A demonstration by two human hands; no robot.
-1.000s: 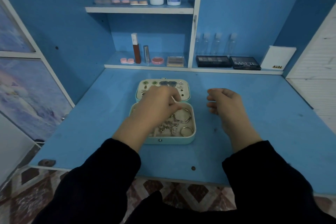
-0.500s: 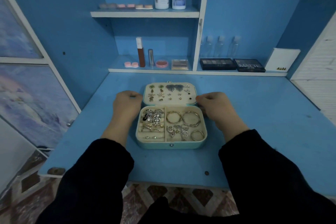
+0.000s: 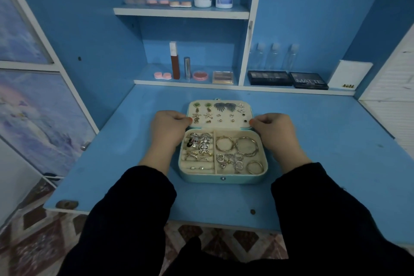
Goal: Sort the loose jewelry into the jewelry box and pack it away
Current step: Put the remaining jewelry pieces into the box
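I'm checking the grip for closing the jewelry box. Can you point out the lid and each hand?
lid (image 3: 226, 117): head view, on its cream earring panel.
left hand (image 3: 169, 133): head view, on the back of the hand.
right hand (image 3: 276, 133): head view, on the back of the hand.

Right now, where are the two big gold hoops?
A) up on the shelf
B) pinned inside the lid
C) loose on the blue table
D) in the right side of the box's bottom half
D: the gold hoops lie side by side in the right compartment of the open jewelry box, behind a smaller hoop.
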